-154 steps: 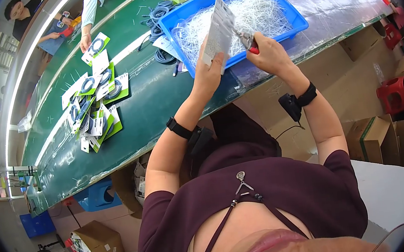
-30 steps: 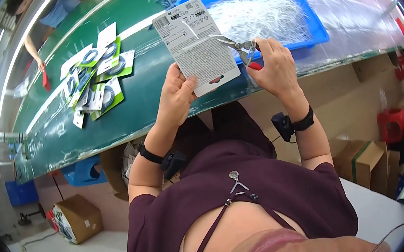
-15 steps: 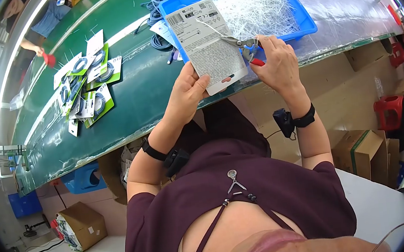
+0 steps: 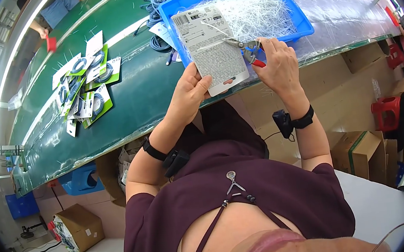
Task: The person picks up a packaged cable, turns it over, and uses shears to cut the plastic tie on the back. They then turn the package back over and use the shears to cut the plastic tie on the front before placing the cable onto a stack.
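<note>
A printed white packaging card (image 4: 211, 57) is gripped near its lower left edge by my left hand (image 4: 189, 90), thumb on the face toward me. From the card's upper part sticks out a thin white plastic tie end (image 4: 214, 28). My right hand (image 4: 279, 65) is closed around small cutters (image 4: 249, 47) with red on the handles. Their metal jaws lie over the card's right half, just below the tie end. Whether the jaws touch the card, I cannot tell.
Behind the card stands a blue tray (image 4: 303, 20) heaped with white plastic strips (image 4: 264, 12). Carded cables (image 4: 83, 87) lie piled on the green table (image 4: 60, 147) at left. Loose grey cables (image 4: 156, 11) sit beside the tray. Far left, another person's hand (image 4: 43, 32) is near something red.
The card's top edge has dipped slightly toward me, and the cutters have shifted a little against it. Both hands keep their hold. The other person's hand at far left has moved farther away.
</note>
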Motion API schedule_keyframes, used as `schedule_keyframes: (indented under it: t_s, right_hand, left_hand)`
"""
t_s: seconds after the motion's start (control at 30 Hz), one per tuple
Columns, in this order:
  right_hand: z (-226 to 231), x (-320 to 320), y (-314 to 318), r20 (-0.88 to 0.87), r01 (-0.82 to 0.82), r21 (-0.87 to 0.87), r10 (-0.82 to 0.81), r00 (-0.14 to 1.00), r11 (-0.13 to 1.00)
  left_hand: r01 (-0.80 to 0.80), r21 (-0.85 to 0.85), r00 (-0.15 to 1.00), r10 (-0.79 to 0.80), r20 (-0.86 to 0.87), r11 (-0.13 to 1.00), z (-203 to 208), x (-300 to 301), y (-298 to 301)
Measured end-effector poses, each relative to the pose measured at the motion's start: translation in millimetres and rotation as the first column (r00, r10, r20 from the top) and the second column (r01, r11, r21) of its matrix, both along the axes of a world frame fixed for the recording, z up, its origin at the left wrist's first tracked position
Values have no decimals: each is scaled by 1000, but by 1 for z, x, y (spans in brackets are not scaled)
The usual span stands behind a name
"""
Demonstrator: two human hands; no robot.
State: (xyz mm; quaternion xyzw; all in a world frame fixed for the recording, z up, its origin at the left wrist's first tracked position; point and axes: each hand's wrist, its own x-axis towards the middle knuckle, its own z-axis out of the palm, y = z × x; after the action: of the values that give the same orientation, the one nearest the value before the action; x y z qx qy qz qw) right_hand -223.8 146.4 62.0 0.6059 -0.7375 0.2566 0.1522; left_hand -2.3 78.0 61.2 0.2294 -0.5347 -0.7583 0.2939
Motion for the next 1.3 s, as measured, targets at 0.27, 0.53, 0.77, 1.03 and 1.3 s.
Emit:
schedule_keyframes:
  t_s: [0.27,0.53,0.77,1.03,1.3]
  right_hand:
    - [-4,-11,4,47,-22,58,19,999,998]
    - [0,-19,7,-9,-55,-28,55,998,998]
    - [16,-20,-1,-146,-40,-95,25,989,995]
    - [24,-27,0,-225,-9,-24,3,974,1000]
    - [8,-43,2,-121,-127,-55,120,985,990]
  left_hand:
    - [-46,-164,998,54,44,985,-26,-8,-6]
    - [-29,-266,990,64,126,963,-29,-11,-5]
    - [6,-290,996,21,90,957,-42,-11,-3]
    - [122,-312,992,-109,61,942,-20,-8,1]
    - [46,-180,998,-37,54,983,-21,-14,-1]
